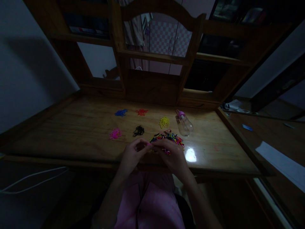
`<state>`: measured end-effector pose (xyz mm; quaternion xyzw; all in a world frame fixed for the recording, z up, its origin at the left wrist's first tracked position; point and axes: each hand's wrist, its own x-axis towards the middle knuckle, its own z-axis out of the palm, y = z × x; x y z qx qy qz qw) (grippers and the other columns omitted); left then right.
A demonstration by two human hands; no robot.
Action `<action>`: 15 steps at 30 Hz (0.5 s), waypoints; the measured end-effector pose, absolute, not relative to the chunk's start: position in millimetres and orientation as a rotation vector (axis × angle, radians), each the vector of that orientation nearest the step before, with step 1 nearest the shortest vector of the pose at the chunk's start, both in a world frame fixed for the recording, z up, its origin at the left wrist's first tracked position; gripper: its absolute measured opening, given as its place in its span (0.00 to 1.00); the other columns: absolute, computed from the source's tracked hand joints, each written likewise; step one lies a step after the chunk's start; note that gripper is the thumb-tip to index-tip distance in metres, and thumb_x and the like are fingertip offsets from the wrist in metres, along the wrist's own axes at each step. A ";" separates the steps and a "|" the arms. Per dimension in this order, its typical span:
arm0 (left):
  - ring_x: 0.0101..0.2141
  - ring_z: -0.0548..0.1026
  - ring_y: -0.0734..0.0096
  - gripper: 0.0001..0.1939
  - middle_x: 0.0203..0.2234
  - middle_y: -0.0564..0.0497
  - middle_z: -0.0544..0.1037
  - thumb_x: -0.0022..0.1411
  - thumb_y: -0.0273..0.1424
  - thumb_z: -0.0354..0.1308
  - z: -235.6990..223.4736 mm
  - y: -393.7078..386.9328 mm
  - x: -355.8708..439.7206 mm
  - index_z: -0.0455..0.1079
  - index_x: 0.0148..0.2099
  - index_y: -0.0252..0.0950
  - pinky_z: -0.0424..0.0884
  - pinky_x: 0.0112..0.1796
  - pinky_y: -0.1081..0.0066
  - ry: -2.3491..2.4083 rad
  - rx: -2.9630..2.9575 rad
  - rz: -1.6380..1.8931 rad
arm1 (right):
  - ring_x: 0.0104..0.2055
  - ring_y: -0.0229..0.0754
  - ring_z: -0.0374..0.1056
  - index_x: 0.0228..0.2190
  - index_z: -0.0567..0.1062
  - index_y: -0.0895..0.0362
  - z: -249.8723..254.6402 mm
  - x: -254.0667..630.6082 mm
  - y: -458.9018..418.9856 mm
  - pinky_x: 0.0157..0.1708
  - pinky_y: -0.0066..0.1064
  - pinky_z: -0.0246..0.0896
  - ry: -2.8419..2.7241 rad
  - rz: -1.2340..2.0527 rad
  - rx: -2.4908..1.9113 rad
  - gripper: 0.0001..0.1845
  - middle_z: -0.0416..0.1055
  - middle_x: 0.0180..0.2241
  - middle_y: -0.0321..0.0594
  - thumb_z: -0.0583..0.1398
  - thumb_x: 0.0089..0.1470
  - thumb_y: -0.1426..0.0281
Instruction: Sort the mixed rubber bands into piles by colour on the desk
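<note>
My left hand (pixel 133 152) is closed in a pinch, with a bit of a pink rubber band (pixel 149 144) showing at its fingertips. My right hand (pixel 173 155) meets it there, its thumb and finger pinched at the same band. Just behind and partly under my right hand lies a mixed heap of coloured rubber bands (pixel 168 135). Around it are sorted piles of one colour each: pink bands (pixel 115 133), black bands (pixel 138 130), blue bands (pixel 121 112), red bands (pixel 142 112) and yellow bands (pixel 164 122).
A clear bulb-shaped bottle (pixel 186 128) with a pink cap lies tilted right of the yellow pile. The wooden desk (pixel 78 127) has a shelf frame (pixel 152 87) along its back. White paper (pixel 281 163) rests on a surface to the right. Light is dim.
</note>
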<state>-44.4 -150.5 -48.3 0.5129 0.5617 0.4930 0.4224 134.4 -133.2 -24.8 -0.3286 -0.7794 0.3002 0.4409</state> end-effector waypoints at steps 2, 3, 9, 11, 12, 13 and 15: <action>0.20 0.67 0.76 0.16 0.20 0.56 0.72 0.53 0.44 0.66 -48.4 -150.4 -46.0 0.73 0.32 0.36 0.61 0.22 0.77 1.412 1.271 1.217 | 0.42 0.41 0.74 0.44 0.79 0.50 -24.1 134.1 -133.3 0.42 0.31 0.70 -1.954 0.752 -0.800 0.14 0.77 0.38 0.39 0.59 0.59 0.75; 0.20 0.67 0.76 0.16 0.20 0.56 0.72 0.53 0.44 0.66 -47.9 -150.2 -46.5 0.73 0.32 0.35 0.61 0.22 0.77 1.414 1.266 1.212 | 0.41 0.40 0.74 0.44 0.79 0.50 -23.7 134.1 -133.4 0.42 0.31 0.70 -1.964 0.757 -0.795 0.14 0.77 0.38 0.39 0.59 0.59 0.75; 0.22 0.71 0.74 0.17 0.21 0.54 0.75 0.52 0.44 0.67 -41.5 -151.3 -43.2 0.74 0.31 0.35 0.65 0.24 0.77 1.420 1.200 1.239 | 0.43 0.41 0.74 0.42 0.79 0.50 -14.9 138.8 -132.1 0.44 0.33 0.69 -1.965 0.685 -0.838 0.12 0.77 0.40 0.39 0.59 0.60 0.73; 0.22 0.72 0.73 0.18 0.20 0.53 0.75 0.52 0.46 0.66 -41.7 -153.8 -42.2 0.75 0.31 0.35 0.65 0.24 0.76 1.454 1.195 1.277 | 0.44 0.42 0.73 0.42 0.79 0.51 -9.8 145.4 -130.7 0.46 0.34 0.68 -1.909 0.627 -0.878 0.11 0.78 0.41 0.39 0.59 0.60 0.73; 0.23 0.72 0.72 0.18 0.20 0.53 0.75 0.53 0.46 0.66 -42.6 -155.4 -43.3 0.76 0.32 0.35 0.65 0.24 0.76 1.481 1.202 1.297 | 0.45 0.42 0.73 0.43 0.79 0.51 -7.7 150.2 -130.0 0.47 0.34 0.67 -1.879 0.603 -0.899 0.11 0.78 0.41 0.39 0.59 0.60 0.73; 0.23 0.73 0.72 0.18 0.20 0.52 0.76 0.53 0.47 0.65 -44.0 -157.0 -46.0 0.77 0.34 0.35 0.65 0.24 0.76 1.514 1.217 1.318 | 0.45 0.42 0.73 0.43 0.79 0.51 -6.1 156.0 -129.2 0.47 0.34 0.67 -1.852 0.581 -0.923 0.11 0.78 0.42 0.39 0.59 0.60 0.73; 0.26 0.75 0.69 0.19 0.23 0.51 0.78 0.56 0.47 0.63 -47.6 -159.6 -57.4 0.78 0.38 0.36 0.68 0.26 0.75 1.608 1.277 1.359 | 0.43 0.42 0.74 0.43 0.79 0.51 -5.2 170.0 -127.5 0.45 0.34 0.67 -1.802 0.539 -0.988 0.11 0.78 0.41 0.39 0.60 0.60 0.72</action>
